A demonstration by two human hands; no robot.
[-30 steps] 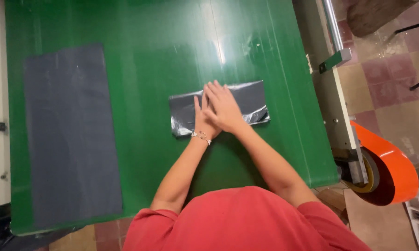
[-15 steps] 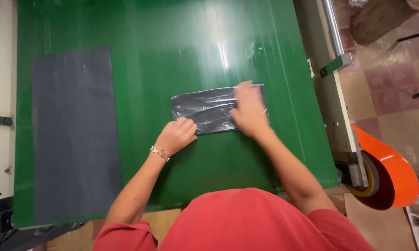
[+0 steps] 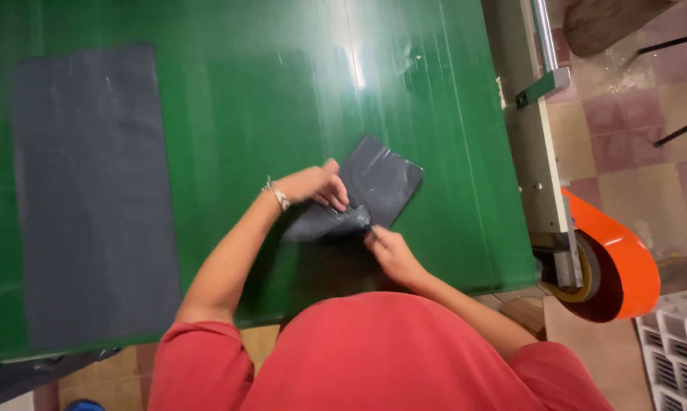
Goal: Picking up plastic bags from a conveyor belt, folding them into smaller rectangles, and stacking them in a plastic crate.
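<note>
Pinching the folded dark plastic bag (image 3: 366, 194) from both sides, you keep it low on the green worktop (image 3: 282, 99), near your body. Your left hand (image 3: 313, 186) has its grip clenched on the bag's crumpled near edge, and your right hand (image 3: 389, 251) grasps the same edge just below (likely so the slick film cannot spring open). The far half lies flat, angled. A long grey sheet (image 3: 84, 190) lies well apart on the left.

Head camera — looking straight down, close over green table (image 3: 244, 91).
</note>
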